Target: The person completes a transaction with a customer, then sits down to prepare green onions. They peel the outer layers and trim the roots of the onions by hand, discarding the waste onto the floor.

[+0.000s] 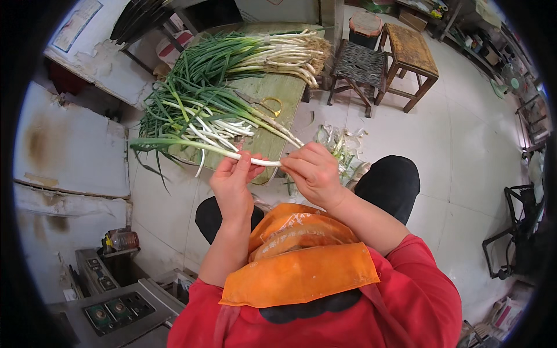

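Observation:
My left hand (pixel 233 182) grips a green onion (pixel 209 149) by its white shaft, thumb on top, with its green leaves trailing left over the table edge. At the root end of that stalk, the fingertips of my right hand (pixel 314 174) are pinched together. More green onions (pixel 278 127), with brownish outer skin, run from the table to my right hand; how it holds them is hidden. Clean white-stemmed green onions (pixel 217 130) lie on the worn low table (pixel 280 93). Behind them is a large bundle with roots (pixel 320 52) still on. Scissors with yellow handles (pixel 272 106) rest between the piles.
Peeled skins and trimmings (pixel 341 143) litter the tiled floor by my right foot. A woven folding stool (pixel 359 65), a wooden stool (pixel 411 48) and a lidded bucket (pixel 365 26) stand beyond the table. Kitchen equipment with knobs (pixel 119 309) is at lower left, a black chair (pixel 513 230) far right.

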The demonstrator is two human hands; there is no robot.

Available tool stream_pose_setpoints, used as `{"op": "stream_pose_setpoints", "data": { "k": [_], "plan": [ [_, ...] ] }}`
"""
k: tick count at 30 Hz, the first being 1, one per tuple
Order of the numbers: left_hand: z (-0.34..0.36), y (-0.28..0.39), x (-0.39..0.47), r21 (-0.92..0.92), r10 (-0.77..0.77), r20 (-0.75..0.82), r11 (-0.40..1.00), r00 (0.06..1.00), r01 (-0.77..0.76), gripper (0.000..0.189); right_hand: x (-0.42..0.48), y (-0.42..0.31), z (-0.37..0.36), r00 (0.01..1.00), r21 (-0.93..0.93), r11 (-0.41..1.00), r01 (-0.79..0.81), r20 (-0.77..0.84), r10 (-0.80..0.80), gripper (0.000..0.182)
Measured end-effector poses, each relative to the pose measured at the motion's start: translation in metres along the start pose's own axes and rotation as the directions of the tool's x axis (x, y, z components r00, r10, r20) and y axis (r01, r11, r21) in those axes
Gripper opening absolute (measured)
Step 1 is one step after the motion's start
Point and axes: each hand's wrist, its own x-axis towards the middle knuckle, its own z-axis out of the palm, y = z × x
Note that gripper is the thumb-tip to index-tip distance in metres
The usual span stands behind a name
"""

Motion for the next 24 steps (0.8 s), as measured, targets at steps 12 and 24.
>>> {"op": "stream_pose_setpoints", "data": {
  "k": [12, 24],
  "plan": [
    [-0.011, -0.01, 0.007, -0.033, -0.052, -0.034, 0.998, 0.998, 0.051, 0.016, -0.038, 0.023, -0.012, 0.645, 0.486, 0.582, -0.652, -0.048, 0.763, 0.008],
    [-0.021, -0.009, 0.009, 0.008, -0.019, -0.02, 1.0, 1.0, 0.019, 0.016, -0.027, 0.005, -0.029, 0.917, 0.151, 0.971, -0.185, 0.383, 0.116, 0.014]
  ]
}}
